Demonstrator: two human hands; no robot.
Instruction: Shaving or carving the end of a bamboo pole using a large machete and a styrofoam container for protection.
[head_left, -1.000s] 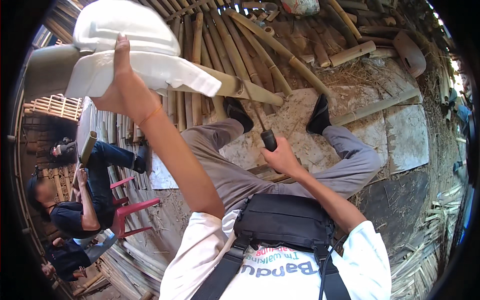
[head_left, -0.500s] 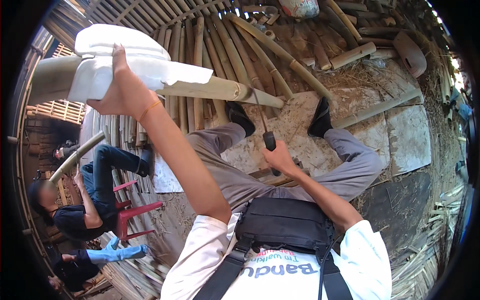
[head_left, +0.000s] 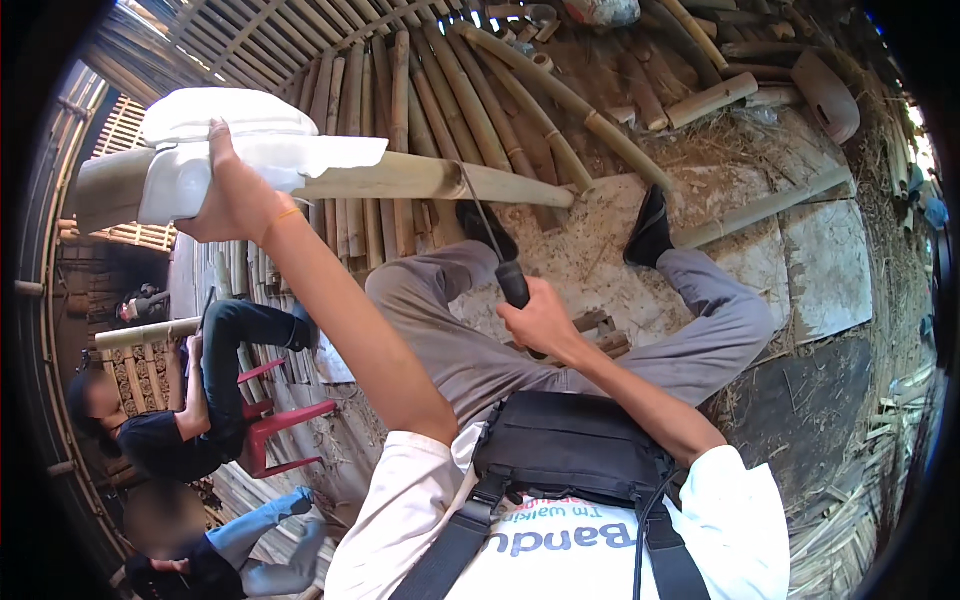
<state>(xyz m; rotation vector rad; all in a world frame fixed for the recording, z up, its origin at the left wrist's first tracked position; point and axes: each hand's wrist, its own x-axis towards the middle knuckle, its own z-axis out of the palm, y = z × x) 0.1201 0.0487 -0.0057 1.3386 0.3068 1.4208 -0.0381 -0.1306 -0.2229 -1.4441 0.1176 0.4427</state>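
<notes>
A long bamboo pole stretches across in front of me, its far left end tilted toward the camera. My left hand is closed round it at the left, over a bright white pad or wrapping whose material I cannot make out. My right hand grips the black handle of a knife. Its narrow, dark blade points up and away, and its tip part meets the pole near a node. Between my legs lie a few short wooden pieces, partly hidden by my right hand.
Several bamboo poles lean along the far wall. A split length lies on the boards at right. Cut pieces and a curved, dull panel lie beyond. At left are two people, one on a red plastic chair holding bamboo.
My right hand and the knife have shifted left along the pole, nearer my left hand. One person at left has lowered a bamboo piece; the other has come further into view.
</notes>
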